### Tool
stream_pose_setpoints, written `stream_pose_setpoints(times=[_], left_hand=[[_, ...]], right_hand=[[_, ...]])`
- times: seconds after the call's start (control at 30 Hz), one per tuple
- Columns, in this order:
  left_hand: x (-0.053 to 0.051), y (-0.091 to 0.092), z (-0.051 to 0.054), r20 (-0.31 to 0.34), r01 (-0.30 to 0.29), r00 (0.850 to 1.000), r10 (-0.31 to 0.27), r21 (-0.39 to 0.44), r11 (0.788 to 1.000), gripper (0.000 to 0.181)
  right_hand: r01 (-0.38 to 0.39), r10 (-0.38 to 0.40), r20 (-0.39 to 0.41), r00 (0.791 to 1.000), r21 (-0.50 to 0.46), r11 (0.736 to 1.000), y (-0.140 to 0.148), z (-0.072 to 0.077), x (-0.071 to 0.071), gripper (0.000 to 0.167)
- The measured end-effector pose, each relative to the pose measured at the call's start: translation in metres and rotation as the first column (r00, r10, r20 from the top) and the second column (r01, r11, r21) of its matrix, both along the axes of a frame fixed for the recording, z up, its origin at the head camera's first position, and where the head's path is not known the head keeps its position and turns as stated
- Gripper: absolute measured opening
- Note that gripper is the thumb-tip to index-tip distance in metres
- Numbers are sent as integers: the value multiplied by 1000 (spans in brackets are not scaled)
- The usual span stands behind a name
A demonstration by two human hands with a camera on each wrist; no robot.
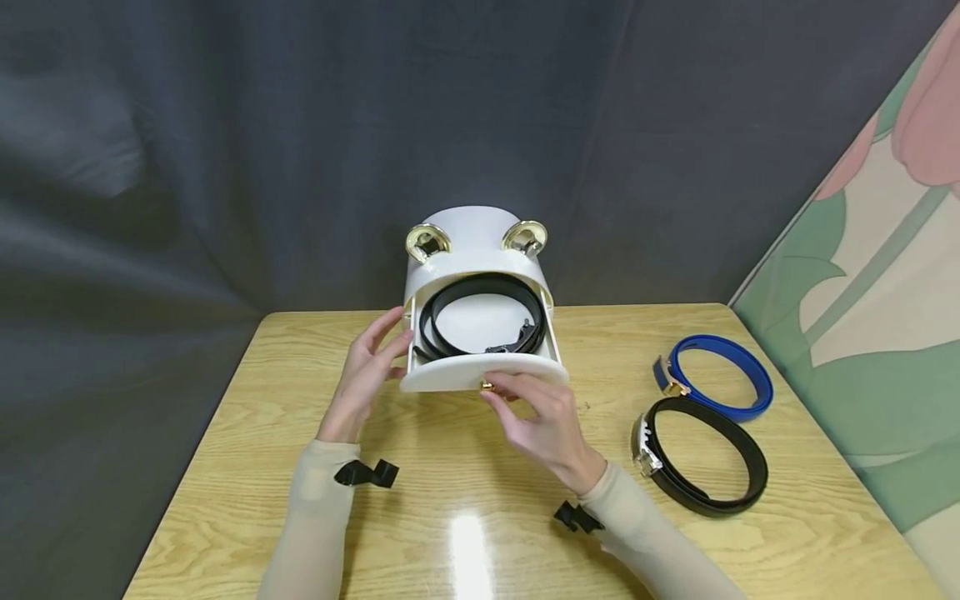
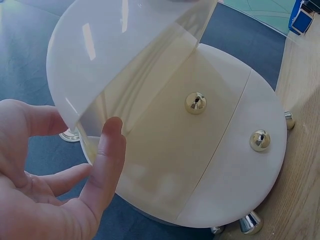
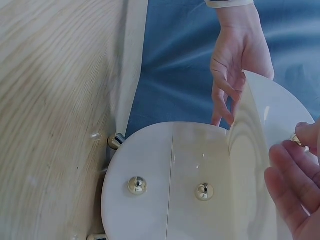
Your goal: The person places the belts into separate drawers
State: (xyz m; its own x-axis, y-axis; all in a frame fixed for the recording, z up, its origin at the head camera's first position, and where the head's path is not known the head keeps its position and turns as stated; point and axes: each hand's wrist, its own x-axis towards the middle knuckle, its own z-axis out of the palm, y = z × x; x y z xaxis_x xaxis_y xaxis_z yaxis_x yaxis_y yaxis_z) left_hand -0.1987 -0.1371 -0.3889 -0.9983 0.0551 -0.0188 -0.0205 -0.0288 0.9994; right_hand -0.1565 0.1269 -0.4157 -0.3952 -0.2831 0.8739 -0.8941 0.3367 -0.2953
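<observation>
A white rounded drawer box point(image 1: 472, 233) with gold trim stands near the table's back edge. Its top drawer point(image 1: 450, 379) is pulled out, and a coiled black belt point(image 1: 487, 285) with a dark metal buckle lies inside. My right hand point(image 1: 551, 421) pinches the small gold knob point(image 1: 487, 386) on that drawer's front between thumb and fingers. Along the drawer's left side is my left hand point(image 1: 363, 375), its fingers spread and loosely bent at the edge. In the left wrist view, two lower drawer fronts point(image 2: 230, 160) with gold knobs sit closed beneath.
On the table's right side lie a coiled blue belt point(image 1: 723, 342) with a gold buckle and a coiled black belt point(image 1: 757, 467) with a silver buckle, close together. A dark curtain point(image 1: 337, 150) hangs behind the wooden table point(image 1: 247, 500); floral fabric point(image 1: 862, 317) borders the right.
</observation>
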Motion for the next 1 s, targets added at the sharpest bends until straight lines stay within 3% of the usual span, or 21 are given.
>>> stream_pose_setpoints(times=[0.37,0.6,0.77,1.0], left_hand=[[0,-2,1,-5,6,1000,-6,-38,999,58],[-1,-1,-1,-53,-22,998,20,-52,998,55],[-6,2,-5,-81,-48,996,45,-34,998,52],[-10,6,-16,-92,-39,995,35,-42,998,57]], right_hand=[[72,-69,57,996,-39,997,-4,2,-4,29],[64,-51,129,990,-94,994,-8,4,-8,29],[55,-38,138,990,-116,992,-9,5,-11,28],[51,-27,166,986,-148,988,-12,7,-12,27]])
